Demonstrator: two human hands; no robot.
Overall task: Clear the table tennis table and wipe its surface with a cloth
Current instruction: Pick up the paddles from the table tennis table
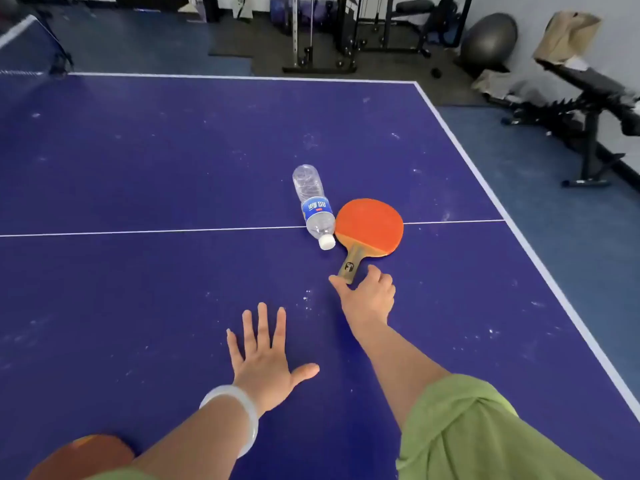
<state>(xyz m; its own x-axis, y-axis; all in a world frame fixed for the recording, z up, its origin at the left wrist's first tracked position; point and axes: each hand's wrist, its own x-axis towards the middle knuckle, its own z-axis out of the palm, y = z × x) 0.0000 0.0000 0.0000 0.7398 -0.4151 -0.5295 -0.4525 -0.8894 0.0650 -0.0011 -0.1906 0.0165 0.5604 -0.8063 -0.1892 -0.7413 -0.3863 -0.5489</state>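
A red table tennis paddle (370, 225) lies flat on the blue table (156, 161), its wooden handle pointing toward me. My right hand (367, 296) is at the handle's end, thumb and fingers on either side of it and touching it, the paddle still resting on the table. A clear plastic water bottle (313, 206) with a blue label lies on its side just left of the paddle, white cap toward me. My left hand (265, 358) rests flat on the table with fingers spread, holding nothing. A second reddish paddle (86, 452) shows at the bottom left, partly hidden by my arm.
The table's right edge (519, 233) runs diagonally with blue floor beyond. Gym machines (346, 32), a grey exercise ball (490, 38) and a black weight bench (588, 98) stand behind and to the right. The table surface carries whitish dusty smudges.
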